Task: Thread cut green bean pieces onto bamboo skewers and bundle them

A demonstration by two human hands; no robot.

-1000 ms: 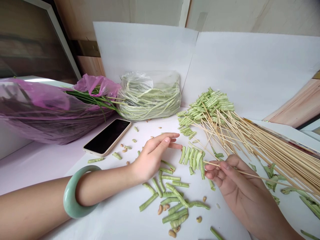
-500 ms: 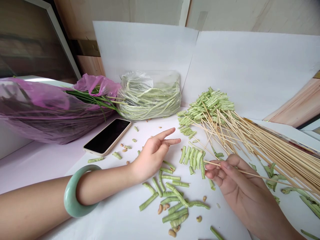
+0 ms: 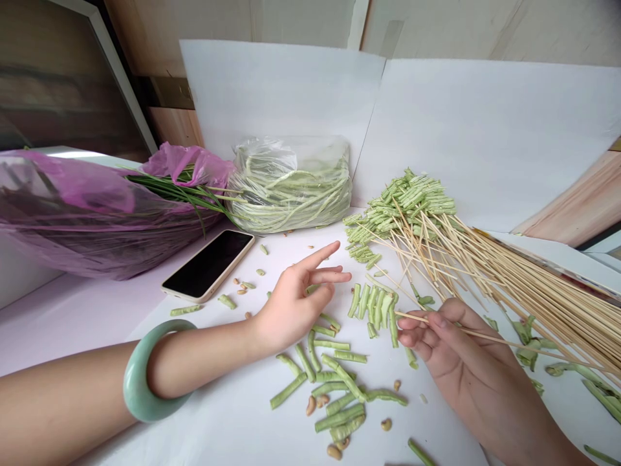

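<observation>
My left hand [image 3: 295,299] rests on the white table with its index and middle fingers stretched out and the lower fingers curled over a cut green bean piece [image 3: 313,288]. It lies just left of a small row of cut bean pieces [image 3: 373,304]. My right hand [image 3: 446,343] pinches a thin bamboo skewer [image 3: 490,338], whose tip points left toward that row. More cut bean pieces [image 3: 334,382] and loose bean seeds lie scattered in front of both hands. A jade-green bangle [image 3: 145,372] sits on my left wrist.
A heap of skewers loaded with bean pieces [image 3: 412,207] fans out at the right, sticks running to the right edge. A clear bag of long beans [image 3: 291,184] and a pink bag of greens [image 3: 87,207] stand at the back. A phone [image 3: 208,265] lies face up.
My left hand's fingers have spread: index and middle lifted and stretched, the lower fingers curled round a bean piece. My right hand and its skewer have stayed put.
</observation>
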